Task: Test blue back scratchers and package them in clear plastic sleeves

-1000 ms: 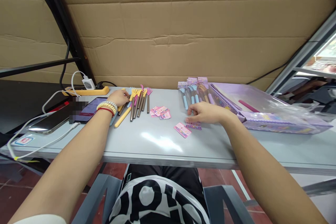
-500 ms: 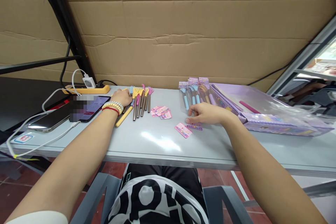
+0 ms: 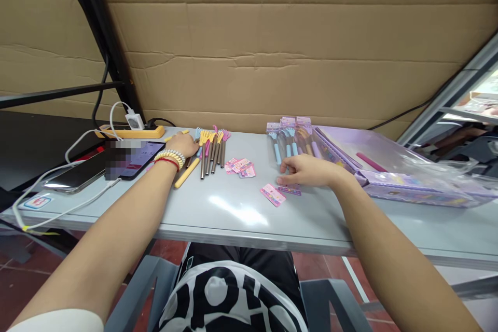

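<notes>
My left hand (image 3: pixel 185 144) rests on a row of loose hand-shaped back scratchers (image 3: pixel 210 151) with yellow, blue and pink heads; its fingers are curled over them, and whether it grips one is hidden. My right hand (image 3: pixel 307 170) lies on the grey table (image 3: pixel 241 207), fingers pressing a small purple card (image 3: pixel 290 190). A pink card (image 3: pixel 272 194) lies just left of it. A little heap of pink cards (image 3: pixel 240 167) sits between my hands. Packaged scratchers (image 3: pixel 288 140) lie beyond my right hand.
A purple box (image 3: pixel 392 174) with a plastic sheet lies at the right. A phone (image 3: pixel 134 158) and a second dark phone (image 3: pixel 73 177) lie at the left, with white cables and a yellow power strip (image 3: pixel 128 132). Cardboard stands behind the table.
The view has shifted slightly to the left. My hands stay almost where they were; the right fingers have stretched a little over the purple card.
</notes>
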Available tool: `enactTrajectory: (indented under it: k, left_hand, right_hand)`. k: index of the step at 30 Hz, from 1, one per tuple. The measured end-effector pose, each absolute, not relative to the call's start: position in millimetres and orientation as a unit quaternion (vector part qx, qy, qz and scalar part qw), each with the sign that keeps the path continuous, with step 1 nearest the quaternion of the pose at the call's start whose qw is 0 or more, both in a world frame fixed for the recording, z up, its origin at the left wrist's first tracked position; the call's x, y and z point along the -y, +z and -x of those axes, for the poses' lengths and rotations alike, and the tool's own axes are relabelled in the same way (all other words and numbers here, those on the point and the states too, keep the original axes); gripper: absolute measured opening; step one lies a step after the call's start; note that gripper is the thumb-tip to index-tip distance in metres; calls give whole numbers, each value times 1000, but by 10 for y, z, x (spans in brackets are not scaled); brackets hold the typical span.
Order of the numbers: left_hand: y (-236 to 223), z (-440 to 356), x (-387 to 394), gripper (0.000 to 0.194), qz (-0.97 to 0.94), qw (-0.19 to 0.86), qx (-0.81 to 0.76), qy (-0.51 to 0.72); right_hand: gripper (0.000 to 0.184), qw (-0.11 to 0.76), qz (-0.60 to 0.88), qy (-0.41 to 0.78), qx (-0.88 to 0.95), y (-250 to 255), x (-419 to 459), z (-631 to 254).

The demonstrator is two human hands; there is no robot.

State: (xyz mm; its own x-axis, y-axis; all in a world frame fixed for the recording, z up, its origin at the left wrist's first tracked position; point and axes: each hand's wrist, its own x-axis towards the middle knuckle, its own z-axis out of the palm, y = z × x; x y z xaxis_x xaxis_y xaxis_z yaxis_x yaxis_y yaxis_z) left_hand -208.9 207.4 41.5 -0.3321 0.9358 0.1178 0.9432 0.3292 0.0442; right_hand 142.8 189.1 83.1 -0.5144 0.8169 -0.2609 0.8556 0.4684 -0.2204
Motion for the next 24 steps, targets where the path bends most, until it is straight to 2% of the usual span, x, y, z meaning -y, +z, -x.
enactTrajectory:
  k: [12, 16, 24]
  left_hand:
    - [505, 2140, -2045, 49, 575, 12, 807, -135]
    - [551, 2111, -2005, 43, 559, 9, 811, -172]
    - [736, 1925, -1828, 37, 573, 102, 786, -210]
  right_hand:
    - [37, 52, -486, -158, -858, 801, -1912, -1439]
    - [37, 51, -488, -154, -857, 810, -1903, -1438]
    - [34, 47, -488, -151, -858, 819, -1890, -1440]
